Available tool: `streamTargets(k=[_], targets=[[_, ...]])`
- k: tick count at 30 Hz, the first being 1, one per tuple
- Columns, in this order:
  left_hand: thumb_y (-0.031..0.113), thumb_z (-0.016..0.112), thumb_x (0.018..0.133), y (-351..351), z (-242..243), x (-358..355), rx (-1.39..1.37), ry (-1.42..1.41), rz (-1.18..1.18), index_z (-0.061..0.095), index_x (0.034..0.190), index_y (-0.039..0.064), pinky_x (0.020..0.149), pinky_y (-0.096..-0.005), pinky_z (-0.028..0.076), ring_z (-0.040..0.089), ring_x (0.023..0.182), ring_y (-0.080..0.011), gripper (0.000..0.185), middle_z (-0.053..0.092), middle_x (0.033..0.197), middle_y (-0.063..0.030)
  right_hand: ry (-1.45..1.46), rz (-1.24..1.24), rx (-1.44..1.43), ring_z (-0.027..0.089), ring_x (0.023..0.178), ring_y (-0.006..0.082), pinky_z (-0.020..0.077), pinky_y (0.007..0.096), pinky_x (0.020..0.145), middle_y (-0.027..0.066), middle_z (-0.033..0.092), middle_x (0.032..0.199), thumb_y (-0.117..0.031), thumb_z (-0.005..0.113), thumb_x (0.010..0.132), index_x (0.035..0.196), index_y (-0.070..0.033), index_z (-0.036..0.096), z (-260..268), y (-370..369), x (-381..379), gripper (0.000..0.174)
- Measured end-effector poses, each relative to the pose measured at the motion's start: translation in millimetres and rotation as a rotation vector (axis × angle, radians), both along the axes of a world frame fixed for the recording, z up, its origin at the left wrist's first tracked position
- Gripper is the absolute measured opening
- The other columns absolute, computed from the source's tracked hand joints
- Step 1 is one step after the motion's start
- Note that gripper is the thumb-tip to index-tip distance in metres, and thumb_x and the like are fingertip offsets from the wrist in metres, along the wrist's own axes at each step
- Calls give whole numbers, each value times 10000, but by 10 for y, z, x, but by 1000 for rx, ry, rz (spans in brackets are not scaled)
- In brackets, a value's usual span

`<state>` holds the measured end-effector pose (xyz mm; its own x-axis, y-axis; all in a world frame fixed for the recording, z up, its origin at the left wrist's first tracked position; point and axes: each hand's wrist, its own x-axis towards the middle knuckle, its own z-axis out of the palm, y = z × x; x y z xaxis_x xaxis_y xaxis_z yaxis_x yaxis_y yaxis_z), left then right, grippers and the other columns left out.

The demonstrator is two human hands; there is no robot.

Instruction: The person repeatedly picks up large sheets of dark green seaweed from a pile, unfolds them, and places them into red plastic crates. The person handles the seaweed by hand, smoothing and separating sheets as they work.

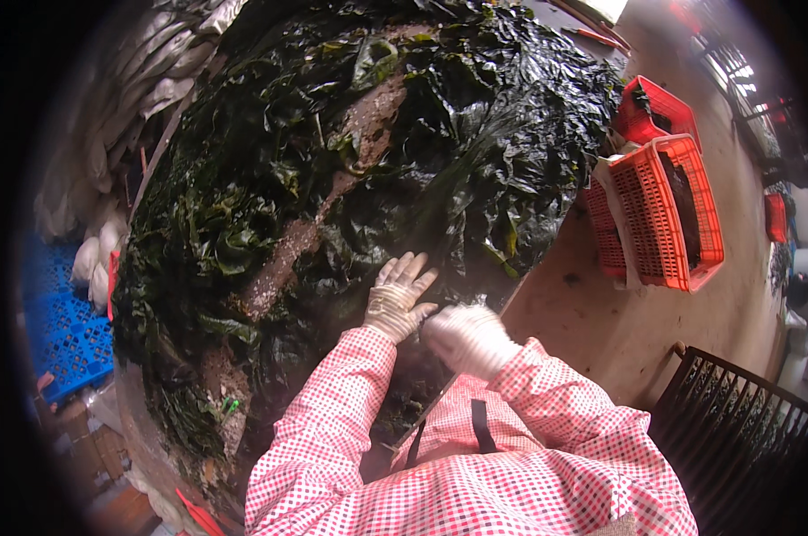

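Note:
Long, wet, dark green kelp fronds (511, 127) lie heaped on both sides of a large table. My left hand (398, 295), in a pale, soiled glove with bands around the wrist, rests flat on the kelp with its fingers apart. Just right of its thumb is my right hand (467, 338), in a whitish glove, near the table's front edge. It is blurred by motion and its fingers are curled. A dark bit of kelp shows between the two hands; whether the right fingers grip it is hidden. A bare strip of tabletop (293, 248), scattered with white grains, runs between the heaps.
Red plastic mesh crates (645, 214) stand on the floor at right, with dark contents. A dark slatted rack (745, 402) is at lower right. White sacks (99, 261) and a blue plastic pallet (72, 328) lie beyond the left edge. A small green object (230, 405) rests on the tabletop.

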<state>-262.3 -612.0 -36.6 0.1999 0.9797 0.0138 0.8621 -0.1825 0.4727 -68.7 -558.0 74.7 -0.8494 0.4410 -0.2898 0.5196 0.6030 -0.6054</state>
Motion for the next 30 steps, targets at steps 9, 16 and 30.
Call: streamTargets(k=[9,16,30], targets=[[389,651,972,29,-23,-119,4,-606,209,756,1129,82,1184,-451,333,534,1357,-311,360,691,1296,-111,-171,-280,427,634,903,306,511,454,766,85,644,958,-308,731,856,1088,-133,668,-261,728,9,296],[362,720,913,25,26,-143,50,-530,112,794,882,102,1194,-482,302,522,1368,-327,272,699,1286,-119,-245,-112,590,641,833,281,507,437,712,67,620,846,-168,660,840,904,-142,671,-105,601,581,70],[114,628,912,1405,270,214,285,105,141,563,1429,167,1187,-463,319,515,1348,-284,524,579,1436,-71,-112,-704,290,686,922,342,542,467,793,121,695,997,-422,731,864,1066,-132,667,-373,1303,252,360]])
